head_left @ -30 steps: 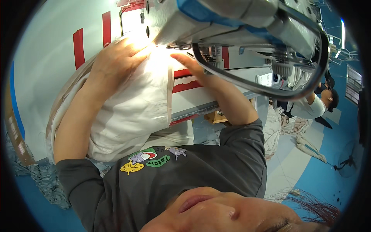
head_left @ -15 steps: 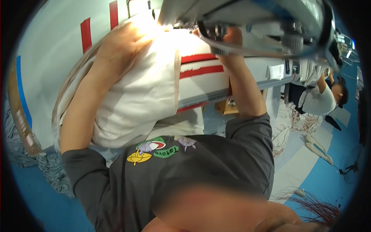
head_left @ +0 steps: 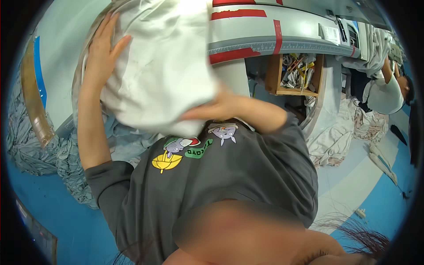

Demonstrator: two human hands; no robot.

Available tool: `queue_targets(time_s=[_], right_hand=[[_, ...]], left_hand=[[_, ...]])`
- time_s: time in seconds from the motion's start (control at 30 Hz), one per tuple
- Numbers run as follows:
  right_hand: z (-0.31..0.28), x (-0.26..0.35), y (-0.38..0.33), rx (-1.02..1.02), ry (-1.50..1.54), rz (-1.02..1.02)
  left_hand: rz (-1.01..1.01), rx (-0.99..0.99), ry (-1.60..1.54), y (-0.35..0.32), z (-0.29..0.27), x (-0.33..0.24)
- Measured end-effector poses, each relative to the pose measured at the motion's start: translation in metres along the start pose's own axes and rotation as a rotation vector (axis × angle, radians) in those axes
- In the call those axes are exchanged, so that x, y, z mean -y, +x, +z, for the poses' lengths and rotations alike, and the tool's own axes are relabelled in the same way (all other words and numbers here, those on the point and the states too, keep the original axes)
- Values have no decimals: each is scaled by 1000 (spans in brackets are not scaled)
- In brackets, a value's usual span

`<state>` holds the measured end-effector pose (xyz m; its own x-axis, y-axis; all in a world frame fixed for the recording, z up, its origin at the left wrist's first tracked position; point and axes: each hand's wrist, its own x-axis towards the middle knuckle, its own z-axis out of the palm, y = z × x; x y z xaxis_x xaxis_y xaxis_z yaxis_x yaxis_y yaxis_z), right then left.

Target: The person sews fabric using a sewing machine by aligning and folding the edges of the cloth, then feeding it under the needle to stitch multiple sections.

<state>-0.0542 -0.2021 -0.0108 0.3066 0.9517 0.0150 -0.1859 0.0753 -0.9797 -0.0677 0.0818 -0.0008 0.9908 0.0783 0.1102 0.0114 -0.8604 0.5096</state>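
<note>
A large piece of white cloth (head_left: 163, 66) with a beige edge lies over the machine table and hangs past its front toward my lap. My left hand (head_left: 102, 55) lies on the cloth's left side, fingers stretched out and thumb spread apart. Low on the right side, my right hand (head_left: 216, 106) grips the cloth near its hanging edge. Its thumb lies over the fabric, and the other fingers are partly hidden and slightly blurred. Part of the sewing machine (head_left: 360, 11) shows at the top right, apart from both hands.
A ruler strip (head_left: 304, 47) and red tape (head_left: 277, 36) mark the table's front. Below it is a wooden drawer (head_left: 298, 92) of tools. Bluish-grey cloth (head_left: 68, 163) is heaped at left, pale cloth (head_left: 335, 137) at right. A co-worker (head_left: 382, 95) sits at far right.
Both hands have left the lit area at the machine. The right hand has come down and toward me to the cloth's lower edge; the left has shifted left. The view has moved, uncovering the drawer.
</note>
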Motion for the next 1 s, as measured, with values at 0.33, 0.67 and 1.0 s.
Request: queue_targets(time_s=[0.33, 0.67, 1.0], right_hand=[[48, -61, -88, -24, -482, 282], [-56, -41, -57, 55, -1133, -562], [-76, -15, -20, 41, -933, -510]], left_hand=[[136, 372, 101, -91, 95, -158], [137, 285, -493, -7, 73, -133], [58, -398, -16, 173, 66, -6]])
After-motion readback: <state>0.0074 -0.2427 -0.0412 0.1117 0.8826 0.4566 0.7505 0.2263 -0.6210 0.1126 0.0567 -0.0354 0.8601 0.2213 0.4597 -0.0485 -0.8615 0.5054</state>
